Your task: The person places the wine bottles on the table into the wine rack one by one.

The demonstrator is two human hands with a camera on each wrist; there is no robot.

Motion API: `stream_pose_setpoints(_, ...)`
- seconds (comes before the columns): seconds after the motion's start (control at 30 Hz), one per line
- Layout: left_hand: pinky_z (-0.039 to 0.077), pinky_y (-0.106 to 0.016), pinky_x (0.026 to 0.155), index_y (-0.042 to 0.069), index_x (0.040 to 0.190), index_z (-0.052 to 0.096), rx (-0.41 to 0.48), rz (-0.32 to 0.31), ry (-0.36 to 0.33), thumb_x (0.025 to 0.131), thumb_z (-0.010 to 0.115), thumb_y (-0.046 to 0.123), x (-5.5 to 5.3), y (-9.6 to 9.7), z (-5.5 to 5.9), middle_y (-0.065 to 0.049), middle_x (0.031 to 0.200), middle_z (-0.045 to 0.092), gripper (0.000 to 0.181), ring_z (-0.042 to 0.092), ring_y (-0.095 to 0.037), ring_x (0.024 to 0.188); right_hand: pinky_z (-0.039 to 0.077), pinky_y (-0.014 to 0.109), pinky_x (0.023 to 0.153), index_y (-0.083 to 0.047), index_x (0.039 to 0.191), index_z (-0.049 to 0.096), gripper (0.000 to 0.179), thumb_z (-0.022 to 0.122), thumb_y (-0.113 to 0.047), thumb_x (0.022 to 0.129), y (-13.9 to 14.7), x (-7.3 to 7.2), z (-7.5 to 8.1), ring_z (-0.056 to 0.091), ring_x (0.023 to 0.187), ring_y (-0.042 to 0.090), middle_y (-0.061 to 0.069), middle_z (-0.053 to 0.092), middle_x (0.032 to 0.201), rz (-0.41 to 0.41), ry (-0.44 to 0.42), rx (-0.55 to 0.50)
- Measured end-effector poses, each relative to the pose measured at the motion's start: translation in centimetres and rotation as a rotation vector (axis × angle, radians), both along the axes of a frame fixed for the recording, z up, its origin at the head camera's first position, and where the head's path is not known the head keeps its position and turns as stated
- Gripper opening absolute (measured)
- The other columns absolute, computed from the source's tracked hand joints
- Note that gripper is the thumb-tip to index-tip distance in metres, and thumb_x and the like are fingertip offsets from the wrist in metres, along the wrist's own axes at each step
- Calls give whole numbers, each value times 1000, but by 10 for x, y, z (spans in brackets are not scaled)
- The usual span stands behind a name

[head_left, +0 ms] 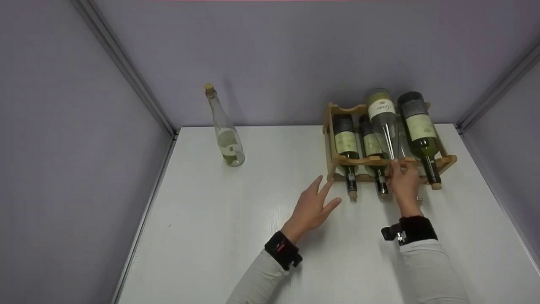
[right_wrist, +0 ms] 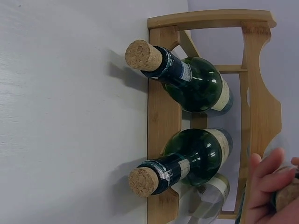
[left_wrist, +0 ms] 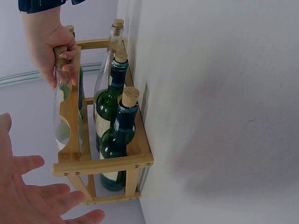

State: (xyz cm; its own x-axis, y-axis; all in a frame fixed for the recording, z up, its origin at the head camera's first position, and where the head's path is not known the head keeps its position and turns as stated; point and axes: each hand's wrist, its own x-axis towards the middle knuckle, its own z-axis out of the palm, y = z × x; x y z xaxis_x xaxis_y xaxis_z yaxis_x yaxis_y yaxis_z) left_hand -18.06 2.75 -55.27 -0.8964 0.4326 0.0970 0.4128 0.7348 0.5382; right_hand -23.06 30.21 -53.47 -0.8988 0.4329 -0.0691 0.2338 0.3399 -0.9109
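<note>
My right hand pinches the corked neck end of a clear glass bottle, which lies on the top tier of a wooden wine rack. In the left wrist view, the right hand has its fingers around that neck, just below the cork. Beside it on the top tier lies a green wine bottle. Two green bottles and a clear bottle lie in the lower tier. My left hand, fingers spread and holding nothing, hovers by the rack's front left corner.
A corked clear bottle stands upright at the back left of the white table. Grey walls enclose the back and both sides. The lower bottles' corked necks stick out past the rack's front.
</note>
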Motion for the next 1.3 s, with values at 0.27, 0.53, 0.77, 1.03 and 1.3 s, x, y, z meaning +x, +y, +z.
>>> stream_pose_setpoints(0.27, 33, -43, 110, 20, 155, 33, 2, -1, -2, 101, 31, 61, 1, 1, 0, -14, 158, 27, 67, 35, -27, 140, 50, 22, 46, 10, 126, 55, 55, 41, -39, 105, 1, -2, 0, 61, 51, 11, 13, 67, 87, 15, 6, -15)
stream_pose_setpoints(0.53, 32, -43, 111, 21, 155, 33, 11, -13, -16, 100, 28, 62, 0, 5, 0, -13, 158, 26, 68, 35, -28, 140, 50, 24, 46, 11, 125, 55, 56, 40, -39, 106, 3, 0, 0, 64, 54, 13, 23, 68, 94, 40, 16, -9)
stream_pose_setpoints(0.77, 32, -43, 111, 21, 155, 33, -1, -18, -13, 101, 29, 61, 0, 4, -1, -13, 158, 26, 67, 34, -27, 140, 50, 24, 47, 9, 125, 57, 61, 38, -45, 104, 4, 3, 2, 64, 55, 10, 18, 66, 91, 34, -19, 119)
stream_pose_setpoints(1.03, 33, -44, 110, 21, 155, 32, -1, 2, -8, 101, 30, 61, 0, -4, -5, -14, 158, 26, 67, 33, -27, 141, 47, 57, 73, 6, 137, 47, 70, 30, -54, 103, 2, 13, 11, 59, 97, 48, 29, 60, 113, 100, -118, 460)
stream_pose_setpoints(1.3, 34, -46, 109, 20, 155, 32, 10, 23, 3, 102, 31, 60, -3, -16, -11, -16, 157, 28, 66, 34, -30, 140, 40, 72, 82, 5, 145, 38, 71, 34, -52, 103, -3, 24, 20, 43, 119, 59, 39, 39, 138, 146, -69, 580)
